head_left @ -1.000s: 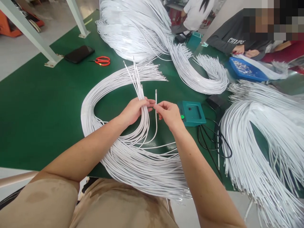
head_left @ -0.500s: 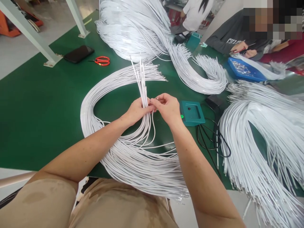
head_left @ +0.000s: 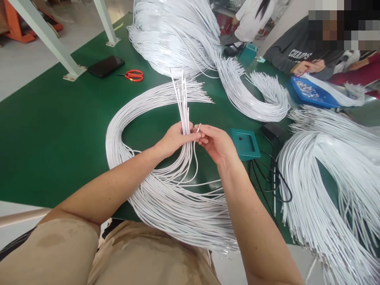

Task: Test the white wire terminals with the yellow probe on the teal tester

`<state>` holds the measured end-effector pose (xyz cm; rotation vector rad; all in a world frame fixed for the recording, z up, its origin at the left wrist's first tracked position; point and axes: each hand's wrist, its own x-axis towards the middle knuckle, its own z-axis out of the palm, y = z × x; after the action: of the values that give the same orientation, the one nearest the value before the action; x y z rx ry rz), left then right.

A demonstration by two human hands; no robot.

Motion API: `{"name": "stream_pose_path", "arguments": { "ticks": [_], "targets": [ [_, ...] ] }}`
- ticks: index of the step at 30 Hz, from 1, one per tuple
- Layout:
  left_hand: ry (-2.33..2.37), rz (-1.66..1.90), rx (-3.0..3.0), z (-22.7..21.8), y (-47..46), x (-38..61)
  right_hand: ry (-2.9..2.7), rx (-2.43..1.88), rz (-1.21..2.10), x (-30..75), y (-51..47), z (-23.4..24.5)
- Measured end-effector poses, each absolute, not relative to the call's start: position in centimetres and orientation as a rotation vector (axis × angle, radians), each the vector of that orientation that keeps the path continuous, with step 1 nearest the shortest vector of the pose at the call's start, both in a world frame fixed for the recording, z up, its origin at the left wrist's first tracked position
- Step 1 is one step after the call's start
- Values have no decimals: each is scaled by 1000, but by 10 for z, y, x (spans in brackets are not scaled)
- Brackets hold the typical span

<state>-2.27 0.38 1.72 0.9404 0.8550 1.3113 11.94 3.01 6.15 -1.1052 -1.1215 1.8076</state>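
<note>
My left hand [head_left: 173, 138] is closed round a small bunch of white wires [head_left: 183, 99] whose ends stand up above its fingers. My right hand [head_left: 216, 142] pinches a single white wire [head_left: 196, 132] right beside that bunch, its tip poking up between the two hands. Both the bunch and the single wire come out of a big curved bundle of white wires [head_left: 124, 118] that loops over the green table [head_left: 53, 126] and runs down toward my lap.
A teal box [head_left: 246, 143] with black cables [head_left: 267, 178] sits right of my hands. More wire bundles lie at the right [head_left: 326, 190] and at the back [head_left: 178, 35]. Red scissors [head_left: 133, 75] and a black phone [head_left: 105, 65] lie far left. Other people work by a blue tray [head_left: 314, 93].
My right hand brought a single wire over to the bunch in my left hand, which rose slightly. The single wire's tip now shows shorter between the hands. The view shifted a little.
</note>
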Motion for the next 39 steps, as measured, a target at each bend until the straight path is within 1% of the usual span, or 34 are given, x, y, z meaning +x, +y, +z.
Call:
{"name": "stream_pose_path", "arguments": {
  "ticks": [6, 12, 16, 19, 23, 26, 32, 34, 37, 39],
  "targets": [
    [906, 1319, 1007, 16, 3, -21, -1183, -1154, 1777, 115, 33, 63],
    [1053, 1302, 1136, 15, 3, -21, -1318, -1287, 1718, 112, 39, 71],
    [1198, 1297, 1257, 15, 4, -24, -1254, -1169, 1846, 118, 37, 66],
    [1197, 1300, 1276, 15, 3, -24, -1172, -1093, 1915, 124, 35, 61],
    [1123, 1304, 1195, 15, 2, -24, -1152, -1125, 1843, 126, 30, 59],
    [1047, 1286, 1120, 16, 2, -24, -1280, -1235, 1630, 124, 29, 60],
    [917, 1210, 950, 18, 4, -26, -1742, -1378, 1089, 122, 31, 51],
    [881, 1132, 845, 18, 7, -26, -1964, -1414, 742, 124, 29, 45],
    [888, 1074, 785, 14, 11, -23, -2334, -1350, 95, 130, 27, 39],
    [932, 1076, 822, 8, 14, -20, -2533, -1260, -142, 139, 29, 37]
  ]
}}
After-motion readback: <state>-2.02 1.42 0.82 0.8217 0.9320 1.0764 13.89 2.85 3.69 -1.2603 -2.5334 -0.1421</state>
